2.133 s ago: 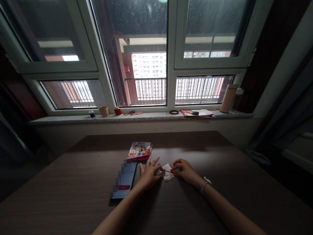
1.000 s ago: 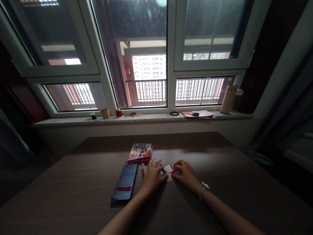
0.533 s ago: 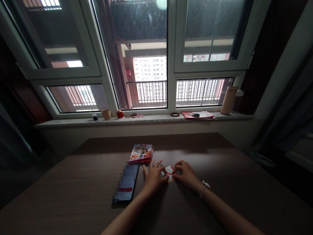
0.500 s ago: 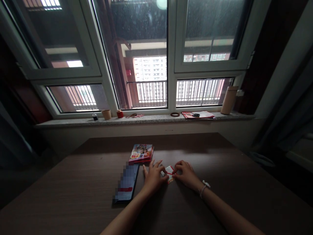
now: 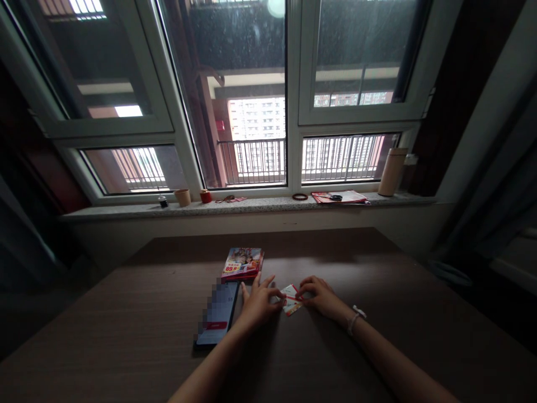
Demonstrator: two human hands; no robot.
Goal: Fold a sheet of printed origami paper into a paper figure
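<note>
A small piece of printed paper (image 5: 292,300), white with red and orange print and crossing folded edges, is low over the tabletop between my hands. My left hand (image 5: 260,301) pinches its left edge between thumb and forefinger, the other fingers spread. On the opposite side, the closed fingertips of my right hand (image 5: 321,298) hold the right edge and hide that corner. A phone (image 5: 218,316) with a lit screen lies just left of my left hand. Beyond my left fingertips is a stack of colourful printed leaflets (image 5: 243,263).
The brown table (image 5: 138,313) ends before a stone windowsill (image 5: 260,206). On the sill stand a paper cup (image 5: 182,197), a red jar (image 5: 205,196), a dark bracelet (image 5: 300,197), scissors (image 5: 335,197) on red-and-white papers (image 5: 354,197), and a tan bottle (image 5: 392,172).
My left hand has shifted slightly left, and my right hand a little right. More of the paper shows between them. The phone screen looks brighter.
</note>
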